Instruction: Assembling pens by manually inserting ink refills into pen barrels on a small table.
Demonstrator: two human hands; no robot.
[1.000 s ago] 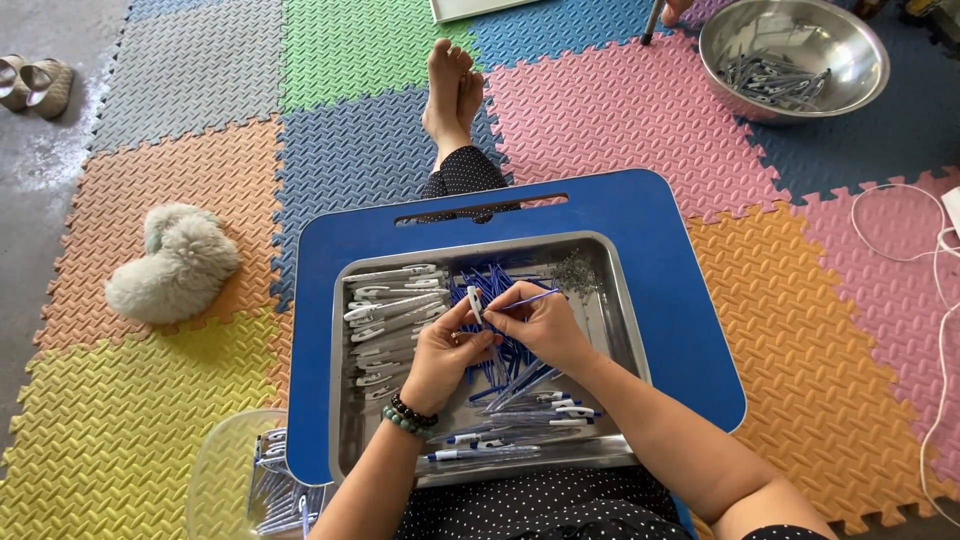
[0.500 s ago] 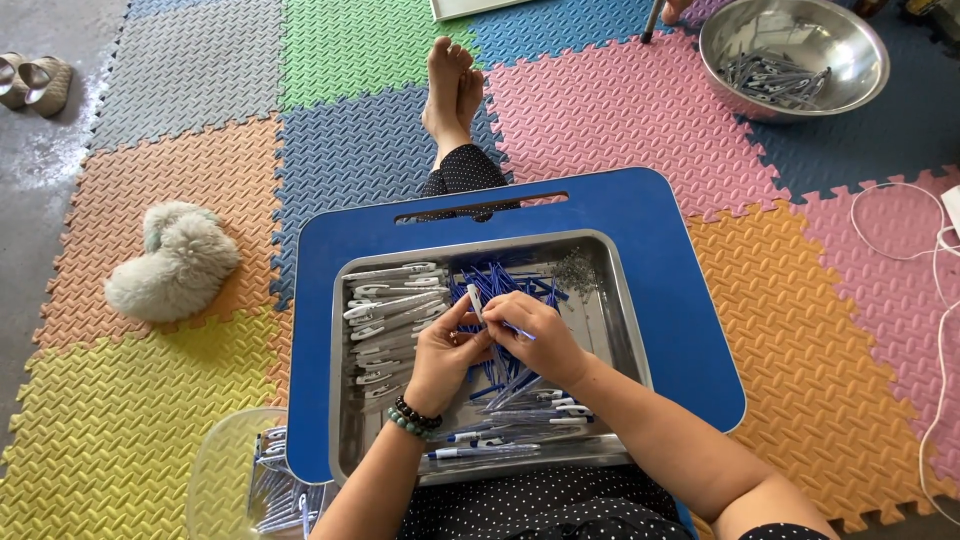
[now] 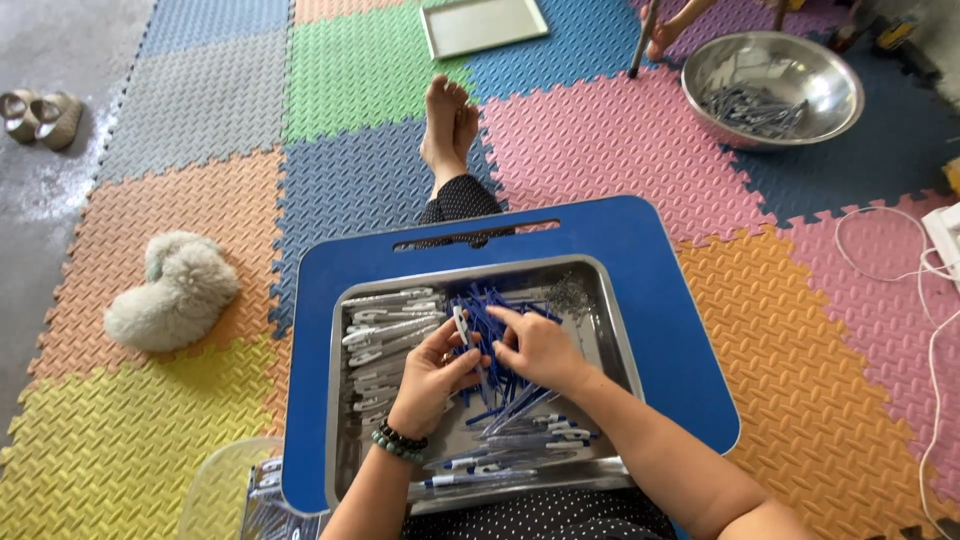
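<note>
Lap desk point(image 3: 660, 290): blue, smooth, rounded corners, slot handle at far edge; bare margin right of the tray. Metal tray point(image 3: 600, 300): rectangular, shiny, raised rim, near edge partly cut off by the lap. Contents: pale pen barrels point(image 3: 385, 335) stacked left; blue refills point(image 3: 500, 320) heaped centre. Left hand point(image 3: 432, 375), beaded bracelet, pinches one pale barrel point(image 3: 461, 325) upright. Right hand point(image 3: 535, 348) is curled over the refill heap; its grip is hidden. Foam floor mats point(image 3: 600, 140): interlocking, ridged, multicoloured. Steel bowl point(image 3: 770, 85) far right, well apart.
</note>
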